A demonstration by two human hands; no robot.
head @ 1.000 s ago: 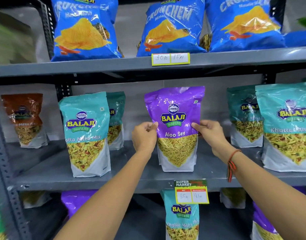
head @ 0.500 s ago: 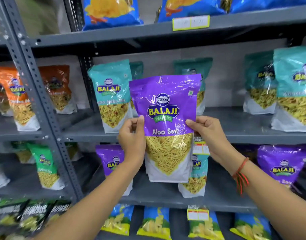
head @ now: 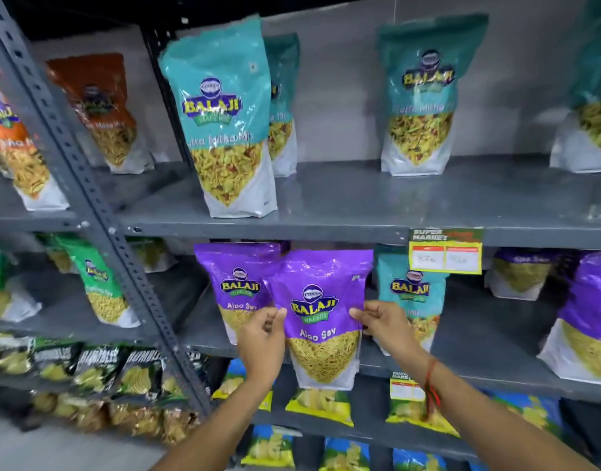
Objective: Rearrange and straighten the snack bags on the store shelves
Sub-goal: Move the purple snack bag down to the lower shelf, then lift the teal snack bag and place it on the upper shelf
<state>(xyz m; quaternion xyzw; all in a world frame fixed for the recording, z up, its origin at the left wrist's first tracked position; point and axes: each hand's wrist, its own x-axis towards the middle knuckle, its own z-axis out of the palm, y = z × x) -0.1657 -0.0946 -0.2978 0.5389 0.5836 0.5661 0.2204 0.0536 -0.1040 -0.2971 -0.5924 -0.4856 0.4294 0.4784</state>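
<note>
I hold a purple Aloo Sev bag (head: 321,321) upright in front of the lower shelf (head: 489,355). My left hand (head: 263,341) grips its left edge and my right hand (head: 384,322) grips its right edge. A second purple Aloo Sev bag (head: 236,283) stands on that shelf just behind and to the left, partly covered by the held bag. A teal Khatta Mitha bag (head: 411,294) stands behind my right hand. On the upper shelf (head: 360,205) stand teal Khatta Mitha bags (head: 224,117), one near the front.
A grey slotted upright (head: 88,185) crosses diagonally at left. Orange bags (head: 17,137) and green bags (head: 98,287) fill the left bay. More purple bags (head: 588,314) stand at right. A price tag (head: 445,253) hangs from the upper shelf's edge. Chip packets line the bottom rows.
I lifted the purple bag off the upper shelf and carried it down to the lower shelf, beside another purple bag. My view has tilted downward.
</note>
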